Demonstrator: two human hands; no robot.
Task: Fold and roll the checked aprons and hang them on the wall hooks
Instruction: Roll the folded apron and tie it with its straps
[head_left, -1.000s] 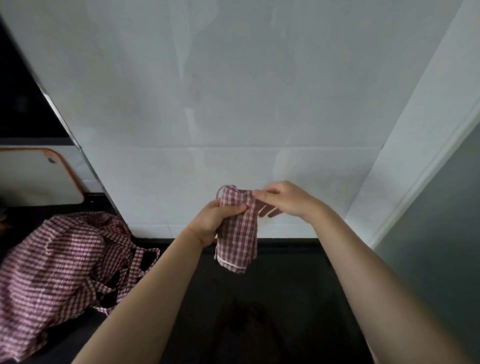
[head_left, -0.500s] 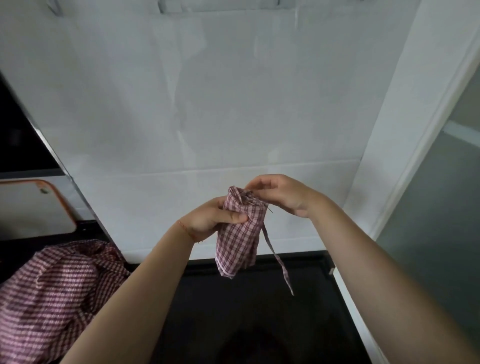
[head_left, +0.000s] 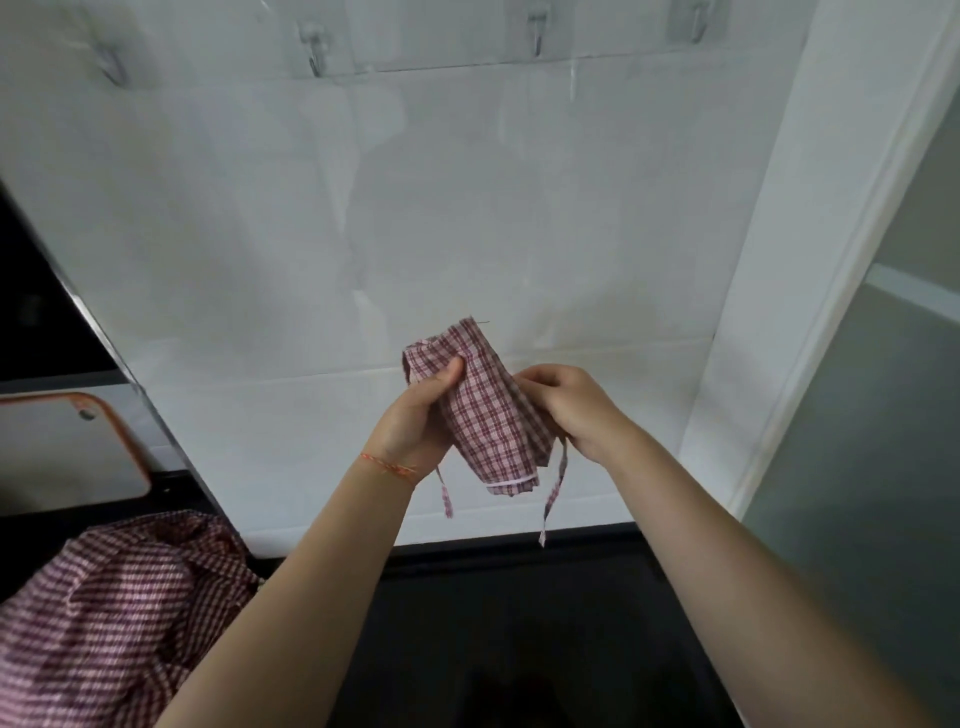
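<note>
A rolled red-and-white checked apron (head_left: 485, 415) is held up in front of the white tiled wall. My left hand (head_left: 415, 421) grips its left side, thumb pressed across the front. My right hand (head_left: 569, 408) pinches the roll's right edge, where a strap (head_left: 551, 493) hangs down. A second short strap (head_left: 445, 496) dangles below my left hand. Several clear wall hooks (head_left: 537, 31) sit in a row along the top of the wall. A second checked apron (head_left: 114, 613) lies crumpled on the dark counter at the lower left.
A white cutting board with an orange rim (head_left: 67, 447) leans at the left. The dark counter (head_left: 519, 623) runs below the wall. A white frame (head_left: 810, 260) and a grey panel (head_left: 883, 415) close off the right side.
The view has tilted up, so the hooks now show. The roll has turned, its top leaning left. My right hand has dropped from the top of the roll to its right edge.
</note>
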